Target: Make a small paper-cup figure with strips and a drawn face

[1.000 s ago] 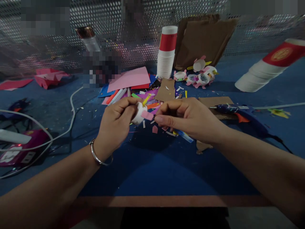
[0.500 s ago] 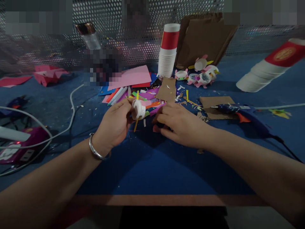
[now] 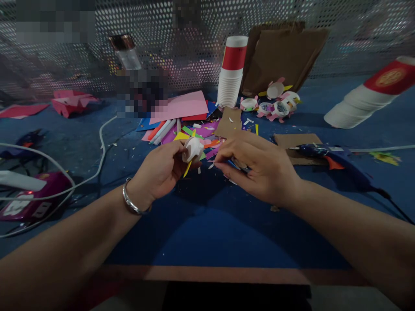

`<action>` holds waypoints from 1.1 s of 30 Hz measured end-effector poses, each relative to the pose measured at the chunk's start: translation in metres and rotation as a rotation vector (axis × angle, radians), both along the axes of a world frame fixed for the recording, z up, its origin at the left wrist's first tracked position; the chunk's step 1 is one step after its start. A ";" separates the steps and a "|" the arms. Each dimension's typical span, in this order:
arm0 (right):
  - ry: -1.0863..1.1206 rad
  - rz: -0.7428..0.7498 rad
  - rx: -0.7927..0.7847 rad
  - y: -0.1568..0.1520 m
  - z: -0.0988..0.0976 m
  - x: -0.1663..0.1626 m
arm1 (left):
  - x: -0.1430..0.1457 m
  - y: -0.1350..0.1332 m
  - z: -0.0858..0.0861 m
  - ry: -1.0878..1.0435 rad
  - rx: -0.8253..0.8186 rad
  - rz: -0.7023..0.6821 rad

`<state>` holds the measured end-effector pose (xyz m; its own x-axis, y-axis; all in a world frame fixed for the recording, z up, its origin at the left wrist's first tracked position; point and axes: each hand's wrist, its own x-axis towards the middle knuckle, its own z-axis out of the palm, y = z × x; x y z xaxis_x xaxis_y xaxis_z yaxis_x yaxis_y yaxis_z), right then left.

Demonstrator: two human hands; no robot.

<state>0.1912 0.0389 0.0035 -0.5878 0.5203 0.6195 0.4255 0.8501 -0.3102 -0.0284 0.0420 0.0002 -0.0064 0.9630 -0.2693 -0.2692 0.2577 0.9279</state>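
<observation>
My left hand (image 3: 162,169) is closed on a small white paper-cup craft piece (image 3: 194,149), gripping it by its side over the blue table. Yellow paper strips (image 3: 187,169) stick out from the top and bottom of this piece. To its right, my right hand (image 3: 262,166) is closed in a pinch, its fingertips a short way from the piece. A thin pale sliver shows at those fingertips, too small to make out. Beyond both hands lie colored paper scraps (image 3: 212,153) and a cardboard piece (image 3: 228,123).
A glue gun (image 3: 337,160) rests over cardboard (image 3: 296,140) at right. Stacked paper cups (image 3: 231,84) stand behind, near finished cup crafts (image 3: 279,108); another cup stack (image 3: 359,97) leans at right. Markers (image 3: 162,131) and pink paper (image 3: 181,106) lie behind. A purple power strip (image 3: 52,196) and white cable (image 3: 103,142) are left.
My left hand has turned the white piece slightly and shifted it a little right. My right hand has lifted and its fingers have drawn together into a pinch. The view has shifted slightly.
</observation>
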 end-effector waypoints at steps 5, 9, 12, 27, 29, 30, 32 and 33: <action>0.073 -0.024 0.220 -0.005 0.000 0.001 | 0.004 -0.004 0.008 0.035 -0.100 -0.009; 0.016 -0.034 0.318 -0.003 -0.001 0.002 | 0.005 -0.007 0.009 0.004 -0.131 -0.097; -0.010 -0.021 0.370 -0.002 -0.002 0.003 | 0.006 -0.010 0.009 -0.008 -0.141 -0.136; -0.069 0.069 0.464 -0.001 0.002 0.002 | 0.005 -0.011 0.007 -0.048 -0.163 -0.184; -0.039 0.095 0.502 0.001 0.001 0.001 | 0.005 -0.012 0.009 -0.043 -0.168 -0.183; -0.030 0.102 0.520 0.002 0.000 0.001 | 0.005 -0.012 0.010 -0.039 -0.169 -0.184; -0.014 0.114 0.556 0.003 -0.001 0.001 | 0.006 -0.013 0.011 -0.026 -0.168 -0.182; -0.012 0.113 0.565 0.003 -0.001 0.001 | 0.006 -0.013 0.011 -0.022 -0.169 -0.181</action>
<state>0.1920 0.0423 0.0023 -0.6290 0.0434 0.7762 0.3226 0.9230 0.2098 -0.0226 0.0288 0.0117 0.1696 0.8893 -0.4246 -0.2241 0.4544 0.8621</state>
